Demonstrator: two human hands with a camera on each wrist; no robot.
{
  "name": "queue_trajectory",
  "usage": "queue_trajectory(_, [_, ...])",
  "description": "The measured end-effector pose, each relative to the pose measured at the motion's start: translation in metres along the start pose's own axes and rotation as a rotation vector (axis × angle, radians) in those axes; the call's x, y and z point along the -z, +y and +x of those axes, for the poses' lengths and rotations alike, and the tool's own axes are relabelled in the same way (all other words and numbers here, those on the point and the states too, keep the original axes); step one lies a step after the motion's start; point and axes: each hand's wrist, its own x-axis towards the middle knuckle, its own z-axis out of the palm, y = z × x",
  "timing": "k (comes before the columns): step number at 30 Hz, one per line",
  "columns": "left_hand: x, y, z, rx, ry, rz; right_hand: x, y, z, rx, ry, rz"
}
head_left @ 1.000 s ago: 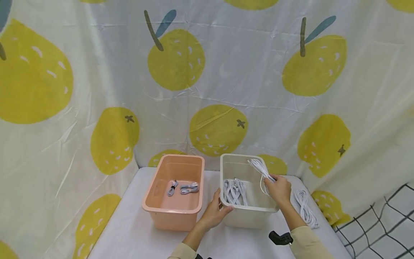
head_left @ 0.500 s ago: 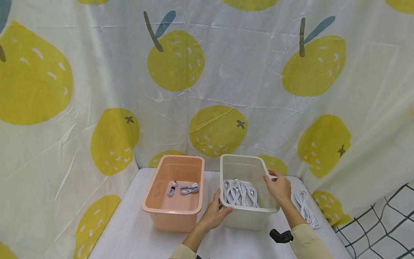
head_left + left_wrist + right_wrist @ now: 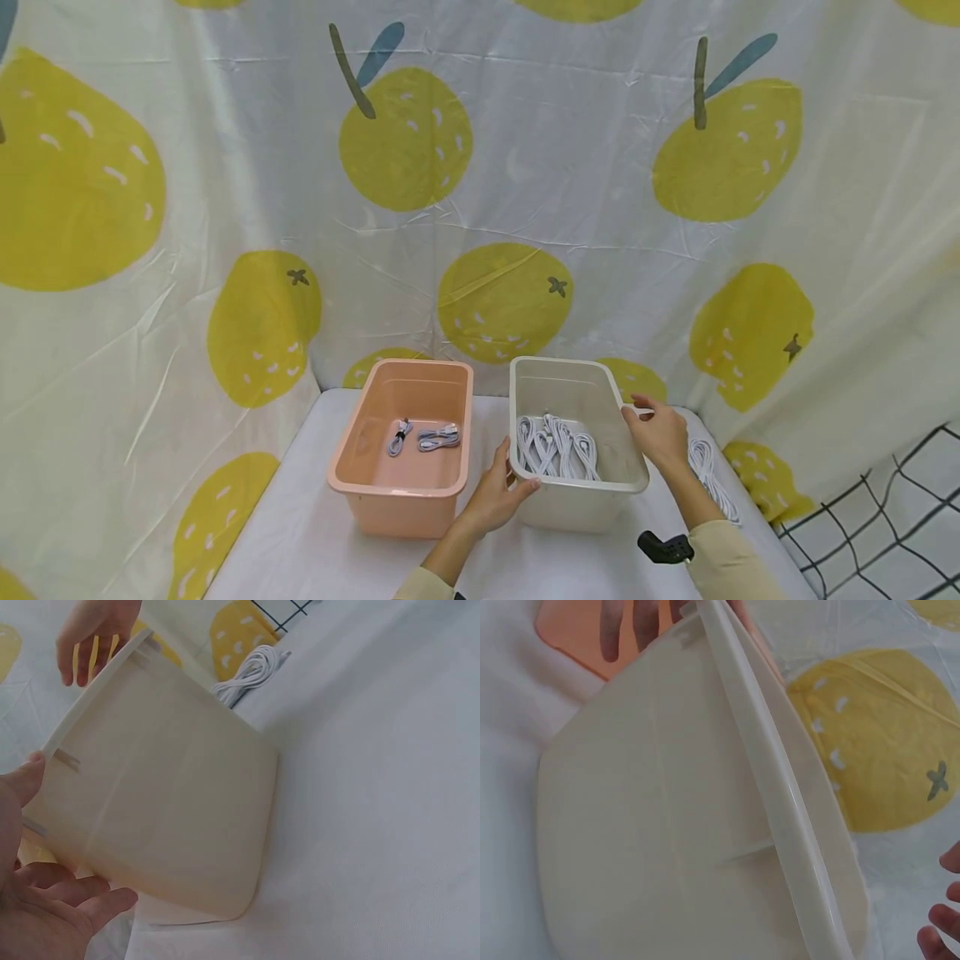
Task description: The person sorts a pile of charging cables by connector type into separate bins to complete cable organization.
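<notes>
My left hand [image 3: 489, 497] holds the near left corner of a cream plastic bin [image 3: 573, 504], its thumb at the rim and its fingers along the side. Several white cable bundles [image 3: 557, 446] lie inside that bin, towards its near left. Just outside the bin's right rim, my right hand [image 3: 662, 437] hovers with nothing in it; its loosely bent fingers [image 3: 81, 664] show in the left wrist view. Another coiled white cable [image 3: 711, 479] lies on the table right of the bin, partly behind the right forearm.
Left of the cream bin stands a peach bin [image 3: 397, 512] with two small grey cable bundles [image 3: 438, 437] in it. White cloth covers the table [image 3: 292, 508]. A lemon-print curtain [image 3: 592, 167] hangs behind, and a dark wire grid [image 3: 873, 517] stands at the right.
My right hand let a white cable bundle down into the cream bin, beside the others. It then moved slightly right, off the rim. The left hand stayed on its corner.
</notes>
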Motion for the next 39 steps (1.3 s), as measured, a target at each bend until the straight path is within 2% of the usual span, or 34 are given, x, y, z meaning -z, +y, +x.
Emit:
queue_trajectory(11, [0.001, 0.001, 0.000, 0.004, -0.005, 0.018, 0.017, 0.011, 0.001, 0.024, -0.004, -0.022])
queue_trajectory(22, [0.001, 0.000, 0.001, 0.031, -0.013, 0.016, 0.033, 0.036, 0.001, 0.003, -0.017, -0.070])
queue_trajectory(26, [0.001, -0.001, 0.001, 0.012, -0.013, 0.016, 0.038, 0.048, 0.000, -0.002, -0.017, -0.078])
queue_trajectory(33, [0.001, -0.004, 0.002, 0.017, -0.010, -0.005, 0.043, 0.067, -0.004, -0.070, -0.018, -0.063])
queue_trajectory(39, [0.001, -0.004, 0.001, 0.012, -0.008, -0.007, 0.050, 0.087, -0.010, -0.098, -0.006, -0.092])
